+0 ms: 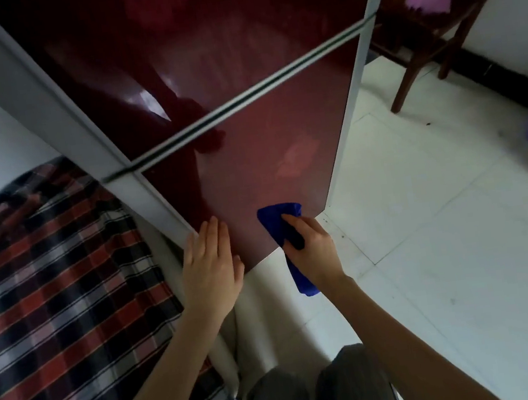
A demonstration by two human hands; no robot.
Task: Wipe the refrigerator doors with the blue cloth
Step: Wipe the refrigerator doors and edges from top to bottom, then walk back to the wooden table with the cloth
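The refrigerator has two glossy dark red doors, an upper door (201,40) and a lower door (250,154), split by a grey gap. My right hand (312,247) grips the blue cloth (279,221) and holds it against the bottom of the lower door; a tail of cloth hangs below my wrist. My left hand (209,267) rests flat with straight fingers on the lower left corner of the same door.
A bed with a red, black and white plaid cover (48,278) lies close on the left. A wooden chair (427,20) stands at the back right on the white tiled floor (444,226). My knees (315,394) are at the bottom edge.
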